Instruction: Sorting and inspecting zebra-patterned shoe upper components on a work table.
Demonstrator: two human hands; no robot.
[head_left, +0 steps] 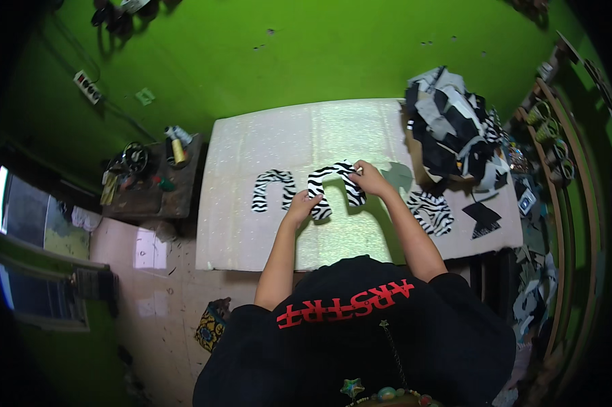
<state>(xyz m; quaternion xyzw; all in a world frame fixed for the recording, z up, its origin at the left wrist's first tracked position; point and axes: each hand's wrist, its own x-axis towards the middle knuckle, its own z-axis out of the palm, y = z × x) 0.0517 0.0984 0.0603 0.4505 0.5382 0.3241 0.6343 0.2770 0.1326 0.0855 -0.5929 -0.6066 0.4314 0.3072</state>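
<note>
Both hands are on a zebra-striped, U-shaped fabric piece (319,180), its curve toward the wall and its two legs toward me. My left hand (302,206) pinches the left leg. At the upper right of the curve, the fingers of my right hand (369,178) are closed on the edge. A second striped U-shaped piece (274,176) lies flat on the pale, shiny table (238,142), left of the held one. Just beyond my right hand lies a grey-green piece (399,174). More striped fabric (433,214) rests right of my right forearm.
A box heaped with black, grey and striped scraps (448,122) stands at the table's back right. Dark cut pieces (482,218) lie near the right edge. A sewing machine (135,157) and thread cones (177,144) sit on a small table at left. A rack (557,203) lines the right wall.
</note>
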